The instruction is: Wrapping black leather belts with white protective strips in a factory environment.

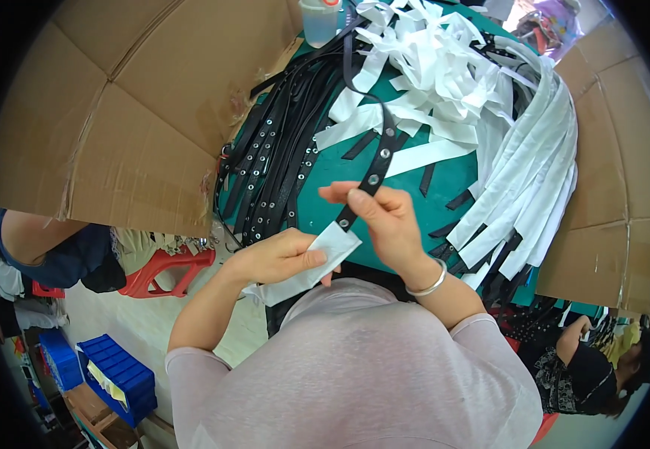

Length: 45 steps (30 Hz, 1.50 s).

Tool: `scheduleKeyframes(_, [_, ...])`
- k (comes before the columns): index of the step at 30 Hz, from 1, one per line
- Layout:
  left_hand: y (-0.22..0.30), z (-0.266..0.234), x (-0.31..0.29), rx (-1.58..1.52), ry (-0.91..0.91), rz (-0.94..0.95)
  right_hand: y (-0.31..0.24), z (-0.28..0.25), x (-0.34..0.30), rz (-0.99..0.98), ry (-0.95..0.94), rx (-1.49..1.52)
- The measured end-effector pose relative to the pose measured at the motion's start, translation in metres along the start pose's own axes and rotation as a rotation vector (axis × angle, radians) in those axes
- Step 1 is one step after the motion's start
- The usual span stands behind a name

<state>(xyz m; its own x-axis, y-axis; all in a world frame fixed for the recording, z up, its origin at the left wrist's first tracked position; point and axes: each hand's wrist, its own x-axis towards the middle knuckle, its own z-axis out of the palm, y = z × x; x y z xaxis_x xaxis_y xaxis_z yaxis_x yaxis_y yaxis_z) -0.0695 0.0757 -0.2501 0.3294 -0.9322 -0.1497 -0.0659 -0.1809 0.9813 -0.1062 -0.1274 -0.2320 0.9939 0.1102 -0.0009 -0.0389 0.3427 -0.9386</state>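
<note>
My left hand (284, 254) is closed round a white strip-like sleeve (338, 243), its thumb lying on top. Out of the sleeve's upper end comes a black belt (373, 178) with metal eyelets, pinched between the thumb and fingers of my right hand (386, 218). The belt runs up and away over the green tabletop (330, 191). To its left lies a bundle of black belts (274, 146) with eyelets. A loose heap of white strips (445, 60) covers the far part. Belts in white sleeves (538, 176), black ends showing, drape at the right.
Tall cardboard walls stand at the left (138, 112) and right (590, 224). A translucent cup (320, 24) sits at the far edge. A red stool (168, 273) and blue crates (118, 374) are at the lower left. Other people sit at the left (48, 243) and lower right (587, 374).
</note>
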Motion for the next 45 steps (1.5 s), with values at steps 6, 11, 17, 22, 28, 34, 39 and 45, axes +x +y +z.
scheduleKeyframes(6, [0.003,0.008,0.025,-0.727,-0.217,0.062,-0.009,-0.008,-0.009,0.045,-0.010,-0.040])
scheduleKeyframes(11, [0.002,0.000,0.037,-0.593,-0.072,0.035,-0.010,-0.010,-0.001,0.130,0.020,0.277])
scheduleKeyframes(17, [0.016,-0.007,0.049,-0.472,0.157,0.249,-0.007,-0.012,0.014,-0.179,0.105,-0.167])
scheduleKeyframes(22, [0.023,-0.013,0.062,-0.371,0.522,0.165,-0.008,-0.011,0.013,-0.442,0.090,-0.689])
scheduleKeyframes(28, [0.003,-0.031,0.042,-0.367,0.003,0.111,-0.018,-0.015,0.020,-0.033,0.075,-0.192])
scheduleKeyframes(34, [-0.003,-0.006,0.019,-0.599,-0.009,-0.116,-0.004,-0.040,0.061,0.191,0.128,0.269])
scheduleKeyframes(39, [-0.017,-0.002,0.003,-0.799,0.131,-0.158,0.023,-0.014,0.056,0.193,0.088,-0.077])
scheduleKeyframes(45, [-0.031,0.007,-0.015,-0.856,0.157,-0.149,0.034,-0.015,0.078,0.341,0.105,0.400])
